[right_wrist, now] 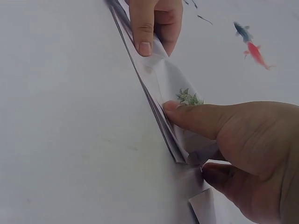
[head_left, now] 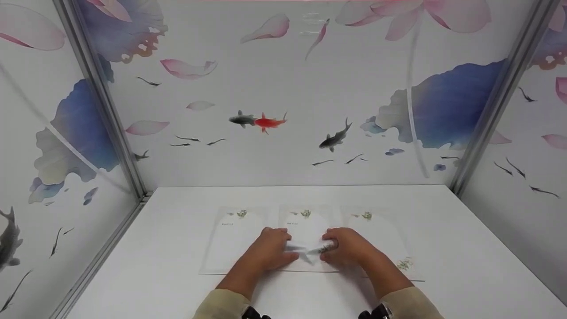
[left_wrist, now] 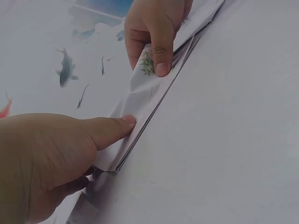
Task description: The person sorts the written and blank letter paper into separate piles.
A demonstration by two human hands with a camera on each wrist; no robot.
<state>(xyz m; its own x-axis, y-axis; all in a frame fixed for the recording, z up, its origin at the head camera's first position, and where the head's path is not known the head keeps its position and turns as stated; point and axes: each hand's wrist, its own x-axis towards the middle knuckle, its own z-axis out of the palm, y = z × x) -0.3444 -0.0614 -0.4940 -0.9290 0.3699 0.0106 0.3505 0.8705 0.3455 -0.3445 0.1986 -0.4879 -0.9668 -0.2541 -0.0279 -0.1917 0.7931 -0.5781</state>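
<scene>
In the head view, both hands work at the near part of the middle stack of white letter paper (head_left: 305, 230), printed with a small green plant motif at its top. My left hand (head_left: 271, 249) pinches the left side of a raised, creased sheet (left_wrist: 140, 93), thumb on top. At its right side my right hand (head_left: 347, 246) pinches the same sheet, beside a printed green sprig (right_wrist: 188, 97). Thin layered paper edges show below the raised part in both wrist views. The fingers under the paper are partly hidden.
Another stack of the same paper (head_left: 239, 241) lies to the left, and a third (head_left: 376, 235) to the right, partly under the right forearm. The white table (head_left: 146, 266) is bounded by printed panels with fish and petals (head_left: 283, 155) and metal posts.
</scene>
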